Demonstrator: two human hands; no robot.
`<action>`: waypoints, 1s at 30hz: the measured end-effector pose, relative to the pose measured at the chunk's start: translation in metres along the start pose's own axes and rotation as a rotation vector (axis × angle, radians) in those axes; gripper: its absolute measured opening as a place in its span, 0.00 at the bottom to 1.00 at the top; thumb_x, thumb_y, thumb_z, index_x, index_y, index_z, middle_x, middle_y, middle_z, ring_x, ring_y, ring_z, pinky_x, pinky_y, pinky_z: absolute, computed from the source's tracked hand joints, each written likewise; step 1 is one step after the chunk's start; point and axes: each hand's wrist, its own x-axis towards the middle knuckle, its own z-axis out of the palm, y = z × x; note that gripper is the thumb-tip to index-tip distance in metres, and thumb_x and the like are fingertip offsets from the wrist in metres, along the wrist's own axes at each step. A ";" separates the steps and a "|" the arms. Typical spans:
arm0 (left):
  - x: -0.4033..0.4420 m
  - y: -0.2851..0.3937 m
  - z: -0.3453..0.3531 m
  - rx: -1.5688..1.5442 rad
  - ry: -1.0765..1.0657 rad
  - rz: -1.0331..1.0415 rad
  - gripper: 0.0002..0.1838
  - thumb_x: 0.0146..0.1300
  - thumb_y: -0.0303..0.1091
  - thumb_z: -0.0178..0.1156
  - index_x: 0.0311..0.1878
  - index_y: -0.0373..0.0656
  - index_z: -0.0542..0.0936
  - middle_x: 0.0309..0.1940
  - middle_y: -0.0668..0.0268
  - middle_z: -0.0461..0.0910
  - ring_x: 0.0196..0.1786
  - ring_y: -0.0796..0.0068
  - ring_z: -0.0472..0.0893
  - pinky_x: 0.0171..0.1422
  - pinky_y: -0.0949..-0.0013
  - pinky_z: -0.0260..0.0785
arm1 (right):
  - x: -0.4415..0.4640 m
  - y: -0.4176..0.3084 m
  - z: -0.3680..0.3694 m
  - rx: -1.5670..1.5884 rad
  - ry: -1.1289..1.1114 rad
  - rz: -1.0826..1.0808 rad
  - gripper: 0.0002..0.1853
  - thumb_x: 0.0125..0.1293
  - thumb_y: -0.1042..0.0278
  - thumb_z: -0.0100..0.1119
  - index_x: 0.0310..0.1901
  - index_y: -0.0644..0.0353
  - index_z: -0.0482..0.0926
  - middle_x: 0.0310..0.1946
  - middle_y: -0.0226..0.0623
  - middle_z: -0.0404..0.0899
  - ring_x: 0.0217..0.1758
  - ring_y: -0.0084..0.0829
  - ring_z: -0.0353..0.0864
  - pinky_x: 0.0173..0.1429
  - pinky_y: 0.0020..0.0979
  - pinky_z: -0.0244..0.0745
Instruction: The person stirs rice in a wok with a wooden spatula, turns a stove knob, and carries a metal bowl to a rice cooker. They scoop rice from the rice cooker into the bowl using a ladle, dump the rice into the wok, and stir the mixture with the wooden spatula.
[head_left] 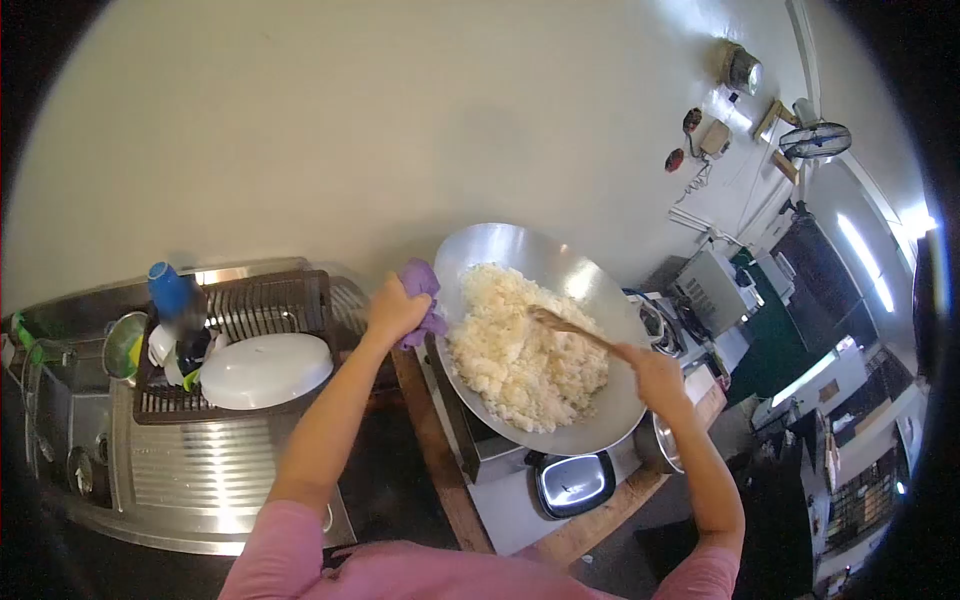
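A large metal wok (500,242) holds a heap of white cooked rice (525,370). My left hand (396,308) is closed around a purple cloth (420,280) at the wok's left edge; the cloth hides what it grips there. My right hand (655,380) is wrapped round the handle of a wooden spatula (572,326), over the wok's right side. The spatula's tip rests against the rice near the middle of the heap.
To the left stands a steel sink counter (205,470) with a brown dish rack (240,310) holding a white lid (268,370) and a blue bottle (172,292). A black-rimmed container (575,485) sits below the wok, beside a metal bowl (665,440) at the right.
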 end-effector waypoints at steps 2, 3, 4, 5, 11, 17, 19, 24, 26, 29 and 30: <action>0.000 -0.004 0.002 -0.010 0.000 0.010 0.29 0.43 0.42 0.57 0.44 0.28 0.68 0.40 0.40 0.75 0.46 0.43 0.75 0.52 0.53 0.66 | -0.015 0.017 -0.018 -0.022 -0.081 0.218 0.21 0.55 0.71 0.49 0.53 0.46 0.73 0.35 0.41 0.80 0.39 0.41 0.80 0.40 0.41 0.74; 0.002 -0.004 0.002 -0.011 0.007 0.016 0.29 0.43 0.42 0.58 0.44 0.28 0.68 0.39 0.40 0.75 0.46 0.43 0.75 0.52 0.54 0.67 | -0.020 0.020 -0.027 -0.056 -0.150 0.336 0.20 0.55 0.69 0.50 0.52 0.46 0.74 0.35 0.41 0.80 0.40 0.42 0.80 0.41 0.42 0.73; 0.001 0.001 -0.001 -0.005 0.002 0.003 0.29 0.43 0.42 0.58 0.44 0.28 0.68 0.39 0.40 0.75 0.46 0.44 0.76 0.52 0.54 0.67 | -0.024 0.025 -0.031 -0.089 -0.216 0.451 0.19 0.55 0.67 0.50 0.51 0.46 0.75 0.35 0.42 0.80 0.40 0.43 0.79 0.42 0.42 0.73; -0.002 0.006 -0.005 0.003 -0.001 -0.012 0.29 0.43 0.41 0.58 0.45 0.28 0.68 0.39 0.41 0.75 0.45 0.44 0.76 0.52 0.54 0.67 | -0.028 0.039 -0.020 0.016 -0.184 0.449 0.16 0.56 0.64 0.51 0.48 0.48 0.77 0.34 0.44 0.80 0.39 0.44 0.79 0.41 0.43 0.73; -0.001 -0.001 0.002 -0.033 0.005 0.010 0.29 0.43 0.40 0.59 0.46 0.29 0.67 0.39 0.41 0.75 0.45 0.44 0.76 0.52 0.56 0.67 | 0.011 0.065 0.102 0.520 -0.052 0.278 0.14 0.61 0.58 0.54 0.44 0.55 0.80 0.30 0.44 0.81 0.31 0.32 0.79 0.38 0.32 0.72; -0.008 0.011 -0.006 -0.037 -0.028 -0.026 0.29 0.43 0.40 0.58 0.46 0.29 0.67 0.41 0.40 0.74 0.47 0.44 0.75 0.53 0.55 0.65 | 0.095 -0.014 0.119 0.601 0.087 0.132 0.15 0.63 0.56 0.51 0.42 0.57 0.80 0.22 0.45 0.75 0.23 0.26 0.75 0.30 0.36 0.66; -0.007 0.011 -0.008 -0.039 -0.019 -0.027 0.29 0.43 0.40 0.57 0.46 0.29 0.67 0.42 0.40 0.74 0.48 0.44 0.75 0.53 0.55 0.65 | 0.105 -0.033 0.099 0.551 0.039 0.143 0.13 0.64 0.59 0.50 0.41 0.56 0.80 0.24 0.48 0.74 0.24 0.29 0.77 0.29 0.39 0.65; -0.005 0.010 -0.006 -0.007 -0.026 -0.042 0.28 0.44 0.40 0.57 0.46 0.28 0.67 0.43 0.39 0.74 0.49 0.44 0.74 0.53 0.55 0.66 | 0.064 -0.047 0.031 0.065 0.032 0.075 0.12 0.61 0.66 0.47 0.44 0.47 0.78 0.26 0.46 0.77 0.30 0.43 0.79 0.33 0.42 0.71; -0.007 0.012 -0.008 -0.009 -0.020 -0.043 0.28 0.43 0.40 0.57 0.45 0.28 0.67 0.43 0.39 0.74 0.49 0.44 0.74 0.53 0.55 0.66 | 0.040 -0.039 0.004 -0.071 -0.041 0.134 0.13 0.60 0.67 0.47 0.45 0.44 0.77 0.29 0.45 0.78 0.32 0.46 0.79 0.36 0.42 0.73; 0.001 -0.002 0.000 -0.041 -0.027 -0.012 0.28 0.43 0.40 0.57 0.45 0.28 0.68 0.42 0.39 0.74 0.48 0.44 0.75 0.52 0.55 0.66 | 0.008 -0.002 -0.020 -0.176 -0.117 0.215 0.14 0.61 0.66 0.46 0.47 0.41 0.76 0.30 0.46 0.79 0.34 0.46 0.80 0.38 0.45 0.73; 0.005 -0.006 0.003 -0.055 -0.030 0.004 0.28 0.43 0.40 0.58 0.45 0.28 0.68 0.42 0.39 0.74 0.48 0.44 0.75 0.52 0.55 0.66 | -0.006 0.005 -0.032 -0.166 -0.133 0.230 0.13 0.58 0.67 0.49 0.44 0.49 0.78 0.30 0.47 0.79 0.34 0.46 0.80 0.38 0.44 0.74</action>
